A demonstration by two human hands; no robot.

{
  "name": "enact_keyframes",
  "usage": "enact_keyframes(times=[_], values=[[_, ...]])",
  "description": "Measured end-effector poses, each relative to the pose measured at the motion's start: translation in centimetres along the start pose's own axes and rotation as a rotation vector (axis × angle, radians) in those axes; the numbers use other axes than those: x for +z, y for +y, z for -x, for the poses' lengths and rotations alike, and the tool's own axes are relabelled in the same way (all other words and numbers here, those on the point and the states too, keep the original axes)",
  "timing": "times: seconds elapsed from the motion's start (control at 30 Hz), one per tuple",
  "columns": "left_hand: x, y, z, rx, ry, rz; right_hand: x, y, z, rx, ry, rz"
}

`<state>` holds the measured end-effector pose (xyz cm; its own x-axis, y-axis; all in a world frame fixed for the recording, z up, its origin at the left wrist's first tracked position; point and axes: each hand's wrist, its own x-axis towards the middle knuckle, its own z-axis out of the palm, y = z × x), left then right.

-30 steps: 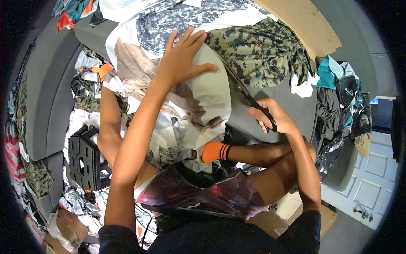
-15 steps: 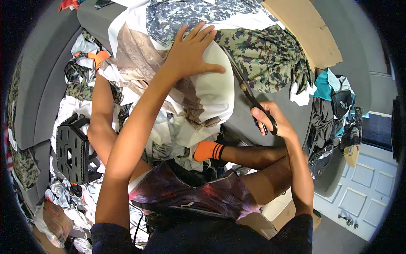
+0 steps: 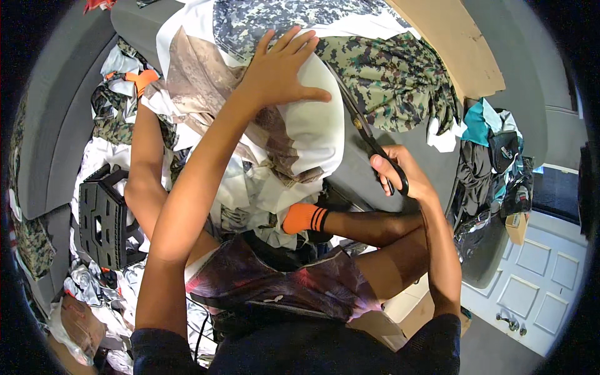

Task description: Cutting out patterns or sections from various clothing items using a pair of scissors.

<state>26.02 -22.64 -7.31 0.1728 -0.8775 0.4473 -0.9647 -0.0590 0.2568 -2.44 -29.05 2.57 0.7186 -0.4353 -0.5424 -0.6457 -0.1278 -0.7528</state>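
Observation:
My left hand [image 3: 281, 72] lies flat with fingers spread on a white piece of fabric [image 3: 317, 128]. Tan and brown camouflage cloth [image 3: 194, 69] joins the white on its left side. In my right hand [image 3: 403, 172] is a pair of large scissors [image 3: 361, 125] with black handles, its blades pointing up and left along the white fabric's right edge. Green camouflage fabric [image 3: 387, 81] lies gathered just right of the blades. Grey-blue digital camouflage fabric [image 3: 281, 28] spreads beyond my left fingertips. The blade tips sit close to the white edge; whether they touch it I cannot tell.
Beneath the fabrics is a grey sofa [image 3: 375, 159]. A cardboard sheet [image 3: 453, 47] leans at the far right. Clothes and plastic [image 3: 484, 169] hang over the armrest. A black step stool [image 3: 100, 219] stands at left among scraps [image 3: 109, 153]. A white door [image 3: 525, 275] is at right.
The whole scene has shifted slightly left and up in view. My left hand stays flat on the fabric, and my right hand still grips the scissors in nearly the same position.

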Motion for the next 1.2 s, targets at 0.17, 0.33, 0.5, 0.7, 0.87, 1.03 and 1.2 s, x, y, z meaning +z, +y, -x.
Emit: enact_keyframes(times=[0.17,0.33,0.5,0.7,0.87,1.03,1.2], values=[[-0.1,0.1,0.0,-0.009,-0.022,-0.038,-0.2,-0.2,0.0,0.021,0.003,-0.012],[0.6,-0.3,0.0,0.022,0.077,-0.044,-0.4,-0.2,-0.1,-0.007,0.000,-0.009],[0.2,-0.1,0.0,0.000,0.003,-0.011,-0.8,-0.1,-0.1,-0.005,-0.003,-0.010],[0.3,-0.3,-0.1,0.027,0.034,-0.023,-1.0,-0.1,-0.1,-0.008,-0.013,-0.001],[0.3,-0.4,-0.2,0.034,0.014,-0.035,-1.2,-0.1,-0.1,-0.013,-0.015,-0.008],[0.3,-0.4,-0.3,0.034,-0.015,-0.053,-1.3,0.2,-0.1,-0.010,-0.013,-0.012],[0.2,-0.4,-0.4,0.034,-0.041,-0.069,-1.4,0.4,-0.1,-0.021,-0.001,-0.018]])
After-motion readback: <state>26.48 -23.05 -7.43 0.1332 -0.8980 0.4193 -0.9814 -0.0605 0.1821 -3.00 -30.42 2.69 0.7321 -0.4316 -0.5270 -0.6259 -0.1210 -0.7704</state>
